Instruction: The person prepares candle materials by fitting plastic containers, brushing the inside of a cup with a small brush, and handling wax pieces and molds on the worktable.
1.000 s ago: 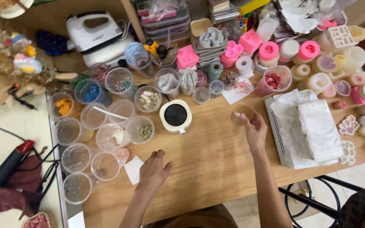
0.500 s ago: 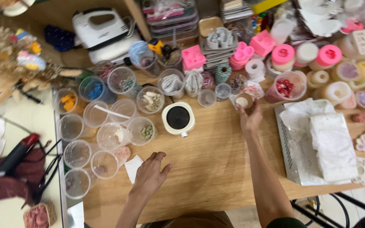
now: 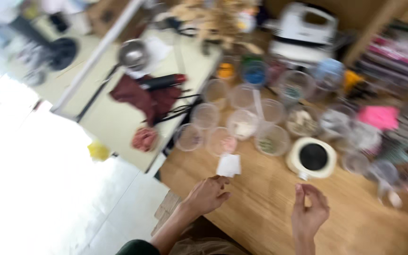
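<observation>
Left hand (image 3: pixel 207 194) rests, fingers curled empty, just below the white paper slip (image 3: pixel 228 165); right hand (image 3: pixel 310 213) (fingers pinched narrow, contents unclear) hovers farther right of it.

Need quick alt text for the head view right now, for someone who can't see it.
Blurred view down at a wooden table: the left hand rests near a small white paper, and the right hand hovers with fingers pinched, below a round white pot with a black centre. Clear plastic cups cluster behind.
</observation>
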